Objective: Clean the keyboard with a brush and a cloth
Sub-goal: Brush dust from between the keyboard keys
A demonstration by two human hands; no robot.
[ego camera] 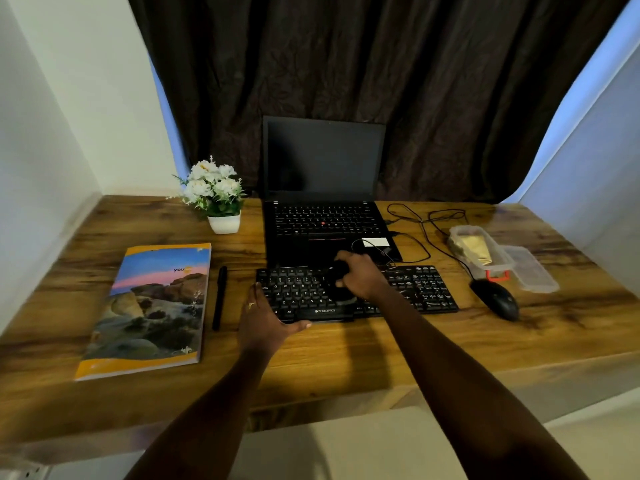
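Note:
A black wired keyboard (pixel 419 289) lies on the wooden desk in front of the laptop. My right hand (pixel 360 275) is over the keyboard's middle, fingers curled round a dark brush (pixel 341 270) whose lower end touches the keys. The brush blurs into the black keys, so its shape is hard to make out. My left hand (pixel 261 320) holds the keyboard's front left corner, thumb along the front edge and fingers at the left end. No cloth can be made out.
An open black laptop (pixel 323 188) stands behind the keyboard. At the right are a black mouse (pixel 497 299), its cables, and a clear plastic box (pixel 481 251) with its lid beside it. At the left lie a notebook (pixel 152 306), a black pen (pixel 220 296) and a potted flower (pixel 216 192).

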